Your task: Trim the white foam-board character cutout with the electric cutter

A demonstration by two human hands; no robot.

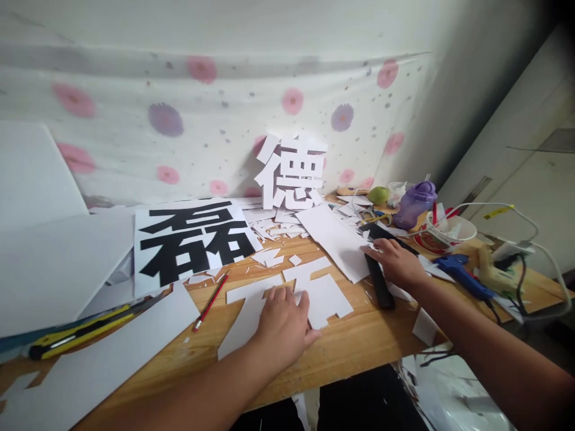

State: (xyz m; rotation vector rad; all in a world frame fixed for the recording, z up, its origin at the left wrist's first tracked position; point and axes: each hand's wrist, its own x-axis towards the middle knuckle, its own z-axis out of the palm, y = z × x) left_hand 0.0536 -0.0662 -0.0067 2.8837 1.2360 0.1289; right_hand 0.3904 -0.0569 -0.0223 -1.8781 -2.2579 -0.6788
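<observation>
My left hand (285,317) lies flat with its fingers spread on a cut white board piece (245,317). Beside it, and partly under the fingers, is another white cut-out (323,296) with stepped edges. Farther right, my right hand (399,263) curls its fingers over the upper end of a flat black bar (381,284); its grip is partly hidden. A plain white board (335,239) lies against that bar's left side. A red and black pencil (211,301) rests left of my left hand.
A white cut-out character (291,173) leans on the back wall above paper scraps. At left lie a printed character sheet (193,239), a yellow cutter knife (81,332) and large white boards (40,257). At right are a blue glue gun (462,276), a tub (449,233) and a purple bottle (414,206).
</observation>
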